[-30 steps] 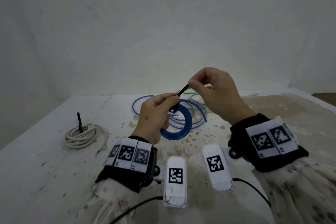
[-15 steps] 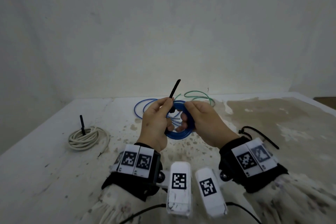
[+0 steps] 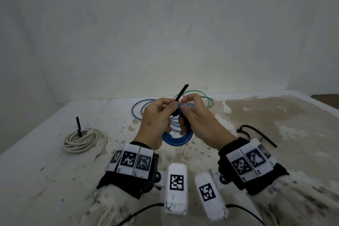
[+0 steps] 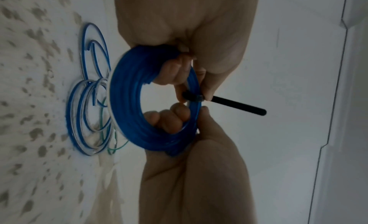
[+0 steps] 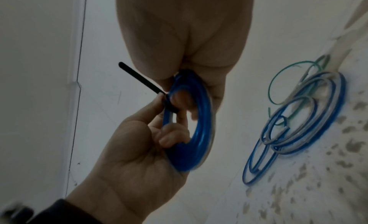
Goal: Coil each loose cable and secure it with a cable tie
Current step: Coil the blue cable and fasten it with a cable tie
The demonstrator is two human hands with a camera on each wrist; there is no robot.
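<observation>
1. A tight coil of glossy blue plastic cable (image 3: 177, 138) is held up above the stained white table (image 3: 45, 180), so both hands can reach through its ring.
2. The left hand (image 3: 156, 121) pinches the thin black cable tie (image 4: 199, 98) cinched round the coil, probably to hold it snug.
3. The right hand (image 3: 198, 121) curls its fingers through the coil, steadying it.
4. Beyond the coil lie loose blue cables (image 3: 139, 105) and a green one (image 3: 207, 97), seemingly next.

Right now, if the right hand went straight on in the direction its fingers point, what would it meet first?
Probably the left hand. The right hand points leftward, its fingers already on the blue coil beside the black cable tie. Depth is unclear.
</observation>
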